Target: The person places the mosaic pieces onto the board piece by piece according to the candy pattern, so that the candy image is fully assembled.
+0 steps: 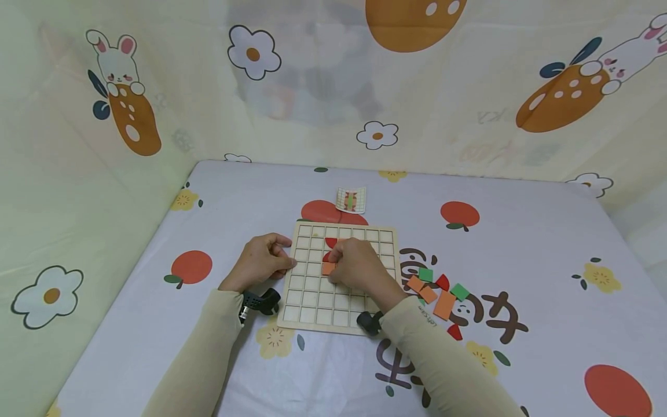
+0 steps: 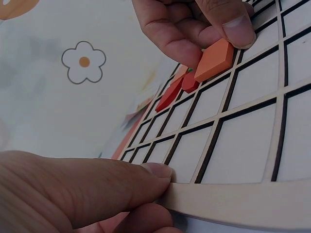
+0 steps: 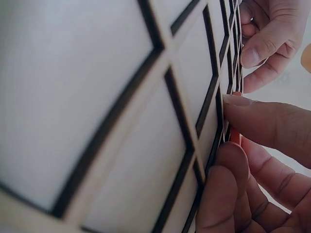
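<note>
Currently | right hand (image 1: 359, 266) pinches orange square (image 2: 214, 60) | left hand (image 1: 260, 262) grips grid board (image 1: 308, 315)

Large brown characters (image 1: 504, 318) stand on the bench cloth (image 1: 552, 231), just right of the board (image 1: 308, 314) and below it; tiles (image 1: 444, 305) and the right sleeve (image 1: 443, 353) cover parts of them, and they cannot be read with certainty. A small dark line of lettering (image 1: 427, 316) runs along the cuff of that sleeve, too small to make out. On the backdrop (image 1: 307, 145), at the right, are faint grey letters (image 1: 492, 117), apparently K and Y, which seem mirror-reversed. Below them, pale orange lettering (image 1: 482, 150) is too blurred to read.
</note>
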Demonstrator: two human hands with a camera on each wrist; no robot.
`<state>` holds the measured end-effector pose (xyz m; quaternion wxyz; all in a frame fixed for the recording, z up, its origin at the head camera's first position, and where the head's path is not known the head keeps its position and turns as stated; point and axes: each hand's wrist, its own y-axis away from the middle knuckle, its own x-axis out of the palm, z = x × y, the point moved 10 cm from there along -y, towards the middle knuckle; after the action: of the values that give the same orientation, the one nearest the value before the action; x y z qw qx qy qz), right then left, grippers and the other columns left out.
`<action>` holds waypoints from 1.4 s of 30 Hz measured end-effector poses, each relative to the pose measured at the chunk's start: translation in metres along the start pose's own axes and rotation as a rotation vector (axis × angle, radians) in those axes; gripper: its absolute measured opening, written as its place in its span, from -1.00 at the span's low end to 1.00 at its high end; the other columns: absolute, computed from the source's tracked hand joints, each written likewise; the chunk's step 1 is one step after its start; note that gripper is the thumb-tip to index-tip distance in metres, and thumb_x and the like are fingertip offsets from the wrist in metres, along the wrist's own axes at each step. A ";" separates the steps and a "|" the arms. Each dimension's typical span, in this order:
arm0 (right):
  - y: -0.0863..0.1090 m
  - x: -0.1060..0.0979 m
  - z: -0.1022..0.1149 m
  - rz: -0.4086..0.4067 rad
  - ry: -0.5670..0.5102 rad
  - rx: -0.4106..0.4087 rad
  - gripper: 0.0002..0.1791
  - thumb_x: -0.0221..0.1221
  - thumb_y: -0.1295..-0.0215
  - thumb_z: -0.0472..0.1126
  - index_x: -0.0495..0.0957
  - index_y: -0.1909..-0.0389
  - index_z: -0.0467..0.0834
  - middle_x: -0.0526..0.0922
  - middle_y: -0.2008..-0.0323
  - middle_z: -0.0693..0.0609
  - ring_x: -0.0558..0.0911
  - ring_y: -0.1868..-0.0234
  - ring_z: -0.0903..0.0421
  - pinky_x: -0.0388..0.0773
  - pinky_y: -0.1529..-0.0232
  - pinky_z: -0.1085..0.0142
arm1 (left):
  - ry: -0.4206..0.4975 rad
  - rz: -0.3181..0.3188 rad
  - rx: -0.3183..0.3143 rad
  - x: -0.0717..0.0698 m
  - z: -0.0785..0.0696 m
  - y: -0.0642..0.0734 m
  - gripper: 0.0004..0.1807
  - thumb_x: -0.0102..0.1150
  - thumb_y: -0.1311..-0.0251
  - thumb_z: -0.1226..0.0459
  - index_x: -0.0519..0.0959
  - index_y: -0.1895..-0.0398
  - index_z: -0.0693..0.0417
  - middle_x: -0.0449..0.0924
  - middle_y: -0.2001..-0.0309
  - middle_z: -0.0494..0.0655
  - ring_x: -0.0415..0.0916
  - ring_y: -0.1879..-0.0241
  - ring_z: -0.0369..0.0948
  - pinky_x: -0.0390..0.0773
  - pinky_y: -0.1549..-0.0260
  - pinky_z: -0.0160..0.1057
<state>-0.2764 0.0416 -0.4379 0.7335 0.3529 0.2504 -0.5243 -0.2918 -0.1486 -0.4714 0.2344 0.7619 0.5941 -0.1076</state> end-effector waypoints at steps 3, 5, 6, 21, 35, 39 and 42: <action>0.000 0.000 0.000 0.000 -0.003 0.005 -0.78 0.54 -0.04 -0.32 0.72 0.30 -0.12 0.70 0.27 0.03 0.56 0.22 0.02 0.52 0.25 0.22 | 0.000 0.002 -0.001 0.000 0.000 0.000 -0.53 0.46 -0.21 0.36 0.55 -0.17 0.26 0.66 0.34 -0.01 0.60 0.50 -0.22 0.65 0.44 -0.30; 0.000 0.000 -0.001 0.001 -0.008 0.009 -0.78 0.54 -0.04 -0.32 0.72 0.30 -0.11 0.70 0.27 0.03 0.56 0.22 0.02 0.51 0.26 0.22 | 0.001 0.001 -0.002 0.000 0.000 0.000 -0.53 0.45 -0.21 0.36 0.55 -0.17 0.26 0.66 0.34 -0.01 0.60 0.49 -0.22 0.65 0.44 -0.30; 0.000 0.000 -0.001 0.001 -0.012 0.010 -0.78 0.54 -0.04 -0.32 0.72 0.31 -0.11 0.70 0.27 0.03 0.56 0.22 0.02 0.51 0.26 0.22 | 0.002 0.001 -0.004 0.000 0.000 0.000 -0.53 0.45 -0.21 0.36 0.55 -0.17 0.26 0.66 0.34 -0.01 0.60 0.49 -0.22 0.65 0.44 -0.30; 0.000 0.000 -0.005 0.006 -0.035 0.015 -0.81 0.52 -0.06 -0.34 0.71 0.37 -0.09 0.70 0.27 0.04 0.56 0.16 0.01 0.54 0.18 0.19 | -0.013 -0.003 -0.013 0.001 0.001 -0.001 -0.52 0.46 -0.22 0.35 0.56 -0.18 0.24 0.65 0.33 -0.02 0.59 0.48 -0.21 0.64 0.43 -0.30; 0.022 -0.033 -0.029 -0.029 -0.094 -0.025 -0.81 0.42 -0.21 -0.22 0.74 0.15 -0.11 0.63 0.36 0.02 0.55 0.27 0.04 0.47 0.30 0.22 | -0.013 -0.010 -0.019 0.000 0.003 -0.001 -0.52 0.47 -0.21 0.36 0.56 -0.18 0.23 0.64 0.33 0.00 0.59 0.47 -0.20 0.65 0.43 -0.29; 0.037 -0.057 -0.056 -0.062 -0.102 0.027 -0.73 0.40 -0.26 -0.17 0.73 0.04 -0.14 0.65 0.26 -0.03 0.56 0.21 0.01 0.51 0.31 0.23 | -0.015 -0.006 -0.014 0.000 0.003 -0.001 -0.52 0.46 -0.22 0.35 0.56 -0.19 0.23 0.64 0.33 -0.01 0.58 0.48 -0.20 0.63 0.44 -0.30; 0.048 -0.072 -0.078 -0.077 -0.113 0.070 -0.66 0.38 -0.29 -0.16 0.70 -0.05 -0.18 0.67 0.19 -0.08 0.57 0.18 -0.02 0.55 0.33 0.24 | -0.019 -0.008 -0.003 0.000 0.002 -0.002 -0.52 0.46 -0.22 0.36 0.56 -0.18 0.24 0.64 0.34 -0.01 0.58 0.49 -0.20 0.63 0.44 -0.30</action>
<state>-0.2544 0.1544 -0.4216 0.7129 0.3382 0.2037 -0.5796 -0.2932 -0.1495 -0.4733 0.2407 0.7581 0.5952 -0.1145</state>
